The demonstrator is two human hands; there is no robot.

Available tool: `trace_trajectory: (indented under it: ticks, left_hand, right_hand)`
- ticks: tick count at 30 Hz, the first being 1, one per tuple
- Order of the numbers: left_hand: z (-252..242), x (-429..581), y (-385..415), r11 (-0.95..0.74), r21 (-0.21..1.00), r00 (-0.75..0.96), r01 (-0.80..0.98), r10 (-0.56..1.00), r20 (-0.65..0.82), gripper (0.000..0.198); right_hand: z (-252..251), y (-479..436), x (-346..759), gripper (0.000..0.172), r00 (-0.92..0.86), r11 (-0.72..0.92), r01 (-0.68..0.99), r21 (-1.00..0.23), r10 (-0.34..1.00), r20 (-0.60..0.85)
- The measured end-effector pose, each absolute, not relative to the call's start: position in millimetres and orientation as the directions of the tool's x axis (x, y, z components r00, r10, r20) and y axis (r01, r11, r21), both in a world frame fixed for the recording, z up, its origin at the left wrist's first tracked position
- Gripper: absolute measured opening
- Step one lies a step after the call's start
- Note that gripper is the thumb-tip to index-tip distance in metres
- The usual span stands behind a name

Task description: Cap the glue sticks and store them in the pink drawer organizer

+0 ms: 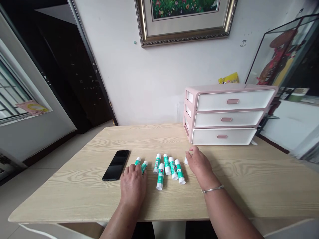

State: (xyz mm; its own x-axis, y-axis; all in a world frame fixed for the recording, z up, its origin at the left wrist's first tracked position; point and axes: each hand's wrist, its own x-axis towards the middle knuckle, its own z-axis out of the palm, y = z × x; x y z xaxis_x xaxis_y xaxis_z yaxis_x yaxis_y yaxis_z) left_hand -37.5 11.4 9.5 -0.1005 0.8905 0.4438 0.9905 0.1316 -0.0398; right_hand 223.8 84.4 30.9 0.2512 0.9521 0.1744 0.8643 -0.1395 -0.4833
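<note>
Several white-and-green glue sticks (167,164) lie in a loose group on the pale wood-grain table (74,196). My left hand (133,186) rests palm down at the group's left end, with its fingers on or just over two smaller green-and-white sticks (144,167). I cannot tell whether it grips them. My right hand (198,162) lies palm down to the right of the group, its fingers spread. A small white object (186,161), possibly a cap, sits against the edge of that hand.
A black smartphone (116,165) lies face up left of my left hand. A pink-and-white three-drawer plastic organizer (225,116) stands at the table's back right. The table's far edge meets a white wall, with a framed picture (184,20) above it.
</note>
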Motion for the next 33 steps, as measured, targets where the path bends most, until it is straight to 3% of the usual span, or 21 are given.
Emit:
trace_trajectory:
  ticks: [11, 21, 26, 30, 33]
  left_hand:
    - [13.5, -47.0, 13.7, 0.168, 0.013, -0.163, 0.986, 0.929, 0.333, 0.032]
    - [11.0, -48.1, 10.7, 0.272, 0.02, -0.256, 0.962, 0.877, 0.406, 0.032]
    - [8.6, -43.9, 10.1, 0.11, 0.097, -0.144, 0.989, 0.84, 0.523, 0.029]
    - [12.2, -27.3, 17.7, -0.081, 0.246, -0.028, 0.966, 0.911, 0.411, 0.027]
    - [20.6, -14.9, 24.9, -0.101, 0.288, 0.006, 0.952, 0.95, 0.314, 0.029]
  right_hand:
    - [28.3, 84.7, 225.8, 0.028, 0.25, -0.134, 0.871, -0.472, 0.949, 0.192]
    - [27.8, 86.1, 231.2, 0.028, 0.267, -0.145, 0.87, -0.471, 0.942, 0.203]
    - [33.3, 83.2, 230.4, 0.028, 0.299, -0.176, 0.863, -0.473, 0.934, 0.197]
    - [34.1, 82.3, 229.3, 0.022, 0.283, -0.178, 0.859, -0.48, 0.946, 0.156]
    - [31.7, 83.6, 229.6, 0.021, 0.263, -0.169, 0.866, -0.471, 0.955, 0.141]
